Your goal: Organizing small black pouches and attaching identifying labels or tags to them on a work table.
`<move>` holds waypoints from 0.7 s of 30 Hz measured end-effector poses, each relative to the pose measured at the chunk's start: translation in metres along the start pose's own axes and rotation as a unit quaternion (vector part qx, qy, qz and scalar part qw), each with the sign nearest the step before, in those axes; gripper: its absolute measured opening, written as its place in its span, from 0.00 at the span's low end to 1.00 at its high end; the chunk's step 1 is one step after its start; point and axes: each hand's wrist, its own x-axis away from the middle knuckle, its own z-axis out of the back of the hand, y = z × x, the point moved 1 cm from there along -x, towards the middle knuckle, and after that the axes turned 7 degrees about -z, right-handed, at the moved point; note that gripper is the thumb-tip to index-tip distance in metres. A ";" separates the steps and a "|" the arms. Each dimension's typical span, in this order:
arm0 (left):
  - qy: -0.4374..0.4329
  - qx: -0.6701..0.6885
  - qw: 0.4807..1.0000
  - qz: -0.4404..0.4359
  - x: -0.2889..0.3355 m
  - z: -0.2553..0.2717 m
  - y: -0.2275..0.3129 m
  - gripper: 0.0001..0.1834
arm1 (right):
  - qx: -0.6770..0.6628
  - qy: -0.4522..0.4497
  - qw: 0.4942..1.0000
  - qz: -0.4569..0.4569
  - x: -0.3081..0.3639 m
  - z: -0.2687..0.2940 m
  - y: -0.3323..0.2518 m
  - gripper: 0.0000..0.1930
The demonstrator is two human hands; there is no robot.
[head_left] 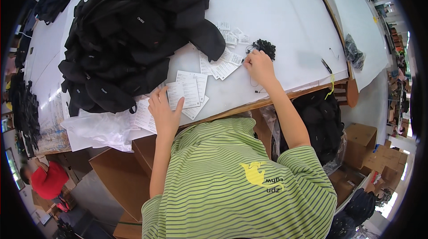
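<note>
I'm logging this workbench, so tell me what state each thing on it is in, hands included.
Left hand: thumb and fingers apart, touching white card
Right hand: fingertips drawn together beside black cord bundle; grip unclear
White card: overlapping others
Black cord bundle: bunched
Black fabric items: heaped
Clear plastic bag: crumpled
Snips: lying down, blades too small to judge

White, rectangular, printed paper cards (186, 95) overlap loosely near the worker's edge of the bench (232, 96), the uppermost at the left hand's (163, 110) fingers. Over there, just beside the right hand (260, 66), thin black cords (268, 48) lie bunched together.
</note>
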 end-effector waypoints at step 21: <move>0.040 -0.083 0.996 -0.003 0.003 -0.029 -0.002 0.42 | -0.781 -0.126 0.587 -0.175 0.067 0.059 -0.062 0.02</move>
